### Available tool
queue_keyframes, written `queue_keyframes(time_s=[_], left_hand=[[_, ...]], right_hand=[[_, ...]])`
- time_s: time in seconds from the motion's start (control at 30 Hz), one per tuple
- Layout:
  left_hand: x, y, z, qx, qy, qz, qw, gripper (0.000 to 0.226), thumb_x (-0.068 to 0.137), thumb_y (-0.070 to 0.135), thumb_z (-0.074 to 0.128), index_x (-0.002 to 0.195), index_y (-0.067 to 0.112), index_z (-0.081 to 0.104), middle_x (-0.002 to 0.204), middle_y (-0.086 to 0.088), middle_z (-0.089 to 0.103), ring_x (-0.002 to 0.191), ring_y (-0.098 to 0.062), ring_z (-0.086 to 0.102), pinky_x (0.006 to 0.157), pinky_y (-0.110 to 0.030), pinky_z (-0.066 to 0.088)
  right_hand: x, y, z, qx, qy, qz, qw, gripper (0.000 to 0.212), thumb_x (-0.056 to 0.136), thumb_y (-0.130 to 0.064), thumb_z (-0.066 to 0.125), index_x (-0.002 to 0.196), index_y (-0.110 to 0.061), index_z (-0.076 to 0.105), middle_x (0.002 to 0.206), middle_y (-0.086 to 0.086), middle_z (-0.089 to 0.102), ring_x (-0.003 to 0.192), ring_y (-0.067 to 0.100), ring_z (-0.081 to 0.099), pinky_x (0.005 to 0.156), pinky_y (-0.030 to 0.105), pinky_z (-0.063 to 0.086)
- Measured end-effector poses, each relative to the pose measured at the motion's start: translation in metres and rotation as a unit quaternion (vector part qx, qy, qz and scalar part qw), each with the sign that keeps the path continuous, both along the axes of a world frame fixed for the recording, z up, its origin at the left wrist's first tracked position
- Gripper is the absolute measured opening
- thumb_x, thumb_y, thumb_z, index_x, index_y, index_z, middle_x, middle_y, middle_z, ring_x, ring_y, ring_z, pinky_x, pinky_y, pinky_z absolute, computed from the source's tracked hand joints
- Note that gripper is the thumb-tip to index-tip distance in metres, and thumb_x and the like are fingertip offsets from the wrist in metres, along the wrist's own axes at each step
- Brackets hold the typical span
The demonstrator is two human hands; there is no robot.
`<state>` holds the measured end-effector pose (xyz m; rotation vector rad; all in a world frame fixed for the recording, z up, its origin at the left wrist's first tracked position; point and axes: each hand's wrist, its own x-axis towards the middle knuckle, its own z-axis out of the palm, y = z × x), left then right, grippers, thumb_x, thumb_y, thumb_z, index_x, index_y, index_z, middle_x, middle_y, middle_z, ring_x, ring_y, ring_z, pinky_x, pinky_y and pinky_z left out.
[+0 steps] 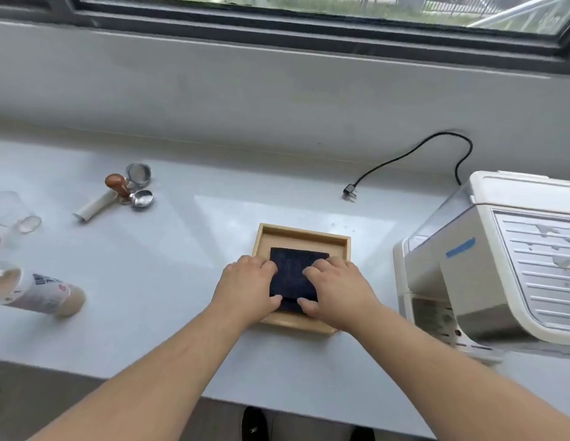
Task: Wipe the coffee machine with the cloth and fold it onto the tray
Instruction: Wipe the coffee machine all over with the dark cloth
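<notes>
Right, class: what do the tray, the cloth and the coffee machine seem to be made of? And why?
Tray: probably pale wood, matt; tan colour, thick rim. Cloth: dark fabric, matt; lies folded flat. Coffee machine: likely cream plastic, smooth; moulded ribbed panel.

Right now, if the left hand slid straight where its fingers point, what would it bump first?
Probably the far wall of the wooden tray. The left hand rests on the dark cloth, fingers aimed ahead and slightly right.
</notes>
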<state>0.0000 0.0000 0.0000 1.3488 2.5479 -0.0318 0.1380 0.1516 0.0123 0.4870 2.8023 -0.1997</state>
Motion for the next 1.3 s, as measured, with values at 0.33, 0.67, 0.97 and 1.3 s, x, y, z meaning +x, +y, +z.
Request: queue_keyframes(time_s=[0.33, 0.67, 0.97, 1.3], left_hand=[[0.003, 0.004, -0.027, -0.032, 0.017, -0.011, 0.999, 0.04, 0.092, 0.049, 0.061, 0.123, 0.024, 0.061, 0.126, 0.002, 0.064, 0.114, -0.025, 0.055, 0.09, -0.04, 0.049], [0.009, 0.0, -0.047, 0.031, 0.048, -0.004, 0.998, 0.022, 0.096, 0.037, 0.058, 0.108, 0.023, 0.069, 0.113, -0.004, 0.067, 0.101, -0.03, 0.057, 0.077, -0.04, 0.042], [0.013, 0.005, -0.036, 0.146, -0.002, 0.033, 0.989, 0.017, 0.101, 0.029, 0.053, 0.103, 0.015, 0.061, 0.093, -0.007, 0.069, 0.088, -0.034, 0.059, 0.075, -0.045, 0.046], [0.019, 0.021, 0.006, 0.211, -0.03, 0.053, 0.975, 0.013, 0.091, 0.024, 0.056, 0.102, 0.018, 0.059, 0.074, 0.006, 0.059, 0.071, -0.027, 0.056, 0.064, -0.037, 0.042]], right_hand=[[-0.009, -0.009, -0.034, 0.007, -0.02, 0.009, 1.0, 0.036, 0.096, -0.05, 0.053, 0.12, -0.025, 0.061, 0.116, 0.001, 0.06, 0.109, 0.028, 0.056, 0.1, 0.044, 0.042], [-0.009, -0.008, -0.058, 0.041, 0.037, 0.017, 0.998, 0.018, 0.097, -0.036, 0.055, 0.107, -0.023, 0.063, 0.103, 0.003, 0.061, 0.093, 0.032, 0.06, 0.085, 0.044, 0.043], [-0.008, -0.011, -0.051, 0.02, 0.099, -0.021, 0.995, 0.018, 0.092, -0.031, 0.059, 0.103, -0.016, 0.057, 0.096, 0.007, 0.061, 0.09, 0.034, 0.057, 0.077, 0.045, 0.042], [-0.015, 0.0, 0.016, -0.075, 0.223, -0.073, 0.969, 0.014, 0.102, -0.03, 0.046, 0.098, -0.019, 0.053, 0.08, -0.006, 0.055, 0.068, 0.025, 0.052, 0.052, 0.036, 0.036]])
